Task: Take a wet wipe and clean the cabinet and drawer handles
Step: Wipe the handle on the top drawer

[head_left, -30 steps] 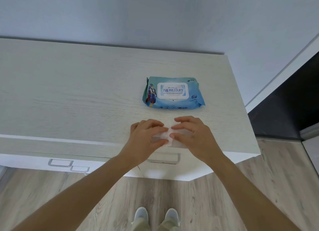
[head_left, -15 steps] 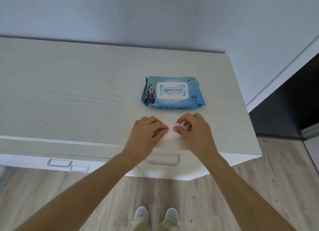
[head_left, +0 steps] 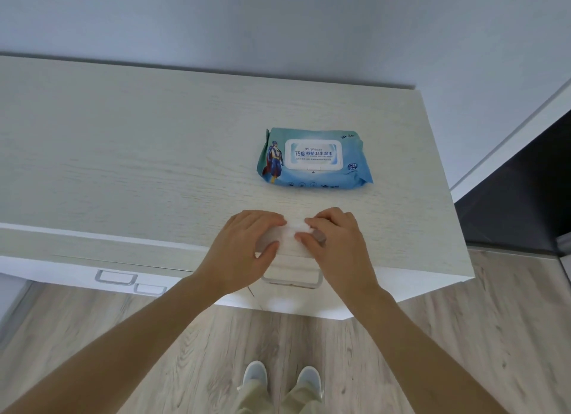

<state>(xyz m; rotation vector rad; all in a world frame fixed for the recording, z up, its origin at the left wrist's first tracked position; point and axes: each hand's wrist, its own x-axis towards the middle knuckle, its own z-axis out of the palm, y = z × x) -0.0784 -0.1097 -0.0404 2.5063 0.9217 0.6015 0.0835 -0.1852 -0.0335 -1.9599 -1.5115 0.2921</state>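
Note:
A white wet wipe (head_left: 290, 243) lies on the pale wooden cabinet top (head_left: 154, 166) close to its front edge. My left hand (head_left: 244, 253) grips the wipe's left side and my right hand (head_left: 336, 246) pinches its right side; both hands partly hide it. Behind them the blue wet wipe pack (head_left: 313, 158) lies flat with its white lid closed. Just below my hands a silver drawer handle (head_left: 292, 282) shows on the cabinet front. Further left are two more handles (head_left: 116, 277), one larger and one smaller (head_left: 150, 289).
A blue-grey wall runs behind the cabinet. To the right are a white door frame (head_left: 509, 138) and a dark opening. Below lies a wood-look floor (head_left: 463, 336), with my two light shoes (head_left: 281, 375) close to the cabinet front.
My hands have drawn a little nearer the front edge with the wipe between them. The wipe has been folded smaller, and my right hand now pinches it from above.

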